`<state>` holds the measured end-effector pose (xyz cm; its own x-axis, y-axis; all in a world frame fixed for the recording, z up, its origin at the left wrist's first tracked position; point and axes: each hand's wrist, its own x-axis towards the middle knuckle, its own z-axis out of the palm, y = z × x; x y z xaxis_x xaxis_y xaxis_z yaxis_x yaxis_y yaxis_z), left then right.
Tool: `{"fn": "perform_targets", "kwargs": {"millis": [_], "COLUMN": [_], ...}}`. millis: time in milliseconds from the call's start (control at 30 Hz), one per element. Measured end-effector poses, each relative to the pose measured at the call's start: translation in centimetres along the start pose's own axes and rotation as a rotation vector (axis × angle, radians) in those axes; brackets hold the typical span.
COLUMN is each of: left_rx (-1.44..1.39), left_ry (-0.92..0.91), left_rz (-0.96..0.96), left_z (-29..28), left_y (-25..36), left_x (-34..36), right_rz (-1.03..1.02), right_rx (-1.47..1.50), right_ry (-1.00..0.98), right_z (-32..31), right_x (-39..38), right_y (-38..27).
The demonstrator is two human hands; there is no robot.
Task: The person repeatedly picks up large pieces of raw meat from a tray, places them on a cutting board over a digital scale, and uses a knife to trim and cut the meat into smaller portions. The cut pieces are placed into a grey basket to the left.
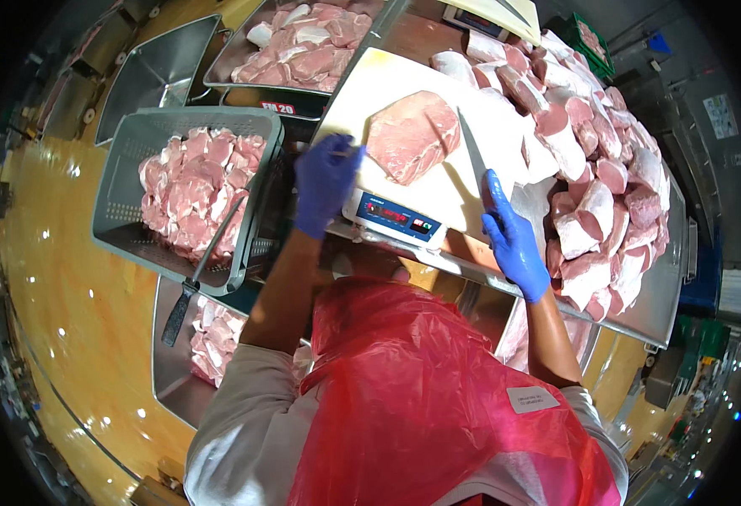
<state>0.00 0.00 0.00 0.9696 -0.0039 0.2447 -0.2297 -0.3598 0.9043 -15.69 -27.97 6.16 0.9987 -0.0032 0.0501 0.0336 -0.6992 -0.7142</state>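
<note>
A slab of pink raw meat lies on a white board over a scale, whose blue display panel shows below it. My blue-gloved left hand is curled closed at the scale's left edge, left of the meat; what its fingers hold is unclear. Right of the meat, my blue-gloved right hand grips a long knife, blade pointing away from me. A red plastic apron covers my front.
Cut meat pieces fill a grey crate with a long-handled tool across it, and steel tubs. An empty tub sits upper left. Large meat chunks heap on the right-hand steel table. A green crate stands behind.
</note>
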Motion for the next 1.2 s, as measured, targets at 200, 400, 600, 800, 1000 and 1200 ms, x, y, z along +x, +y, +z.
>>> {"fn": "perform_targets", "kwargs": {"millis": [200, 400, 600, 800, 1000, 1200], "left_rx": [-0.003, -0.199, -0.222, 0.061, -0.035, -0.09], "left_ry": [0.096, 0.155, 0.238, 0.304, 0.078, 0.083], "left_rz": [0.032, 0.0, -0.046, 0.072, -0.116, -0.074], "left_z": [3.5, 4.2, 4.6, 3.9, 2.9, 5.7], "left_y": [0.7, -0.2, 0.2, -1.1, 2.5, 1.6], "left_x": [-1.4, -1.5, -2.8, -2.7, -3.5, -3.2], "right_rz": [-0.102, -0.219, -0.212, -0.119, -0.227, -0.185], "right_rx": [-0.204, -0.328, -0.49, -0.609, -0.552, -0.378], "right_ry": [-0.176, -0.218, -0.372, -0.575, -0.353, -0.227], "right_z": [3.6, 6.2, 3.0, -4.1, -5.1, 1.8], "right_x": [7.2, 12.4, 8.4, 0.7, 0.1, 7.3], "right_y": [-4.6, -6.8, -5.9, 0.9, 3.6, -4.7]}}
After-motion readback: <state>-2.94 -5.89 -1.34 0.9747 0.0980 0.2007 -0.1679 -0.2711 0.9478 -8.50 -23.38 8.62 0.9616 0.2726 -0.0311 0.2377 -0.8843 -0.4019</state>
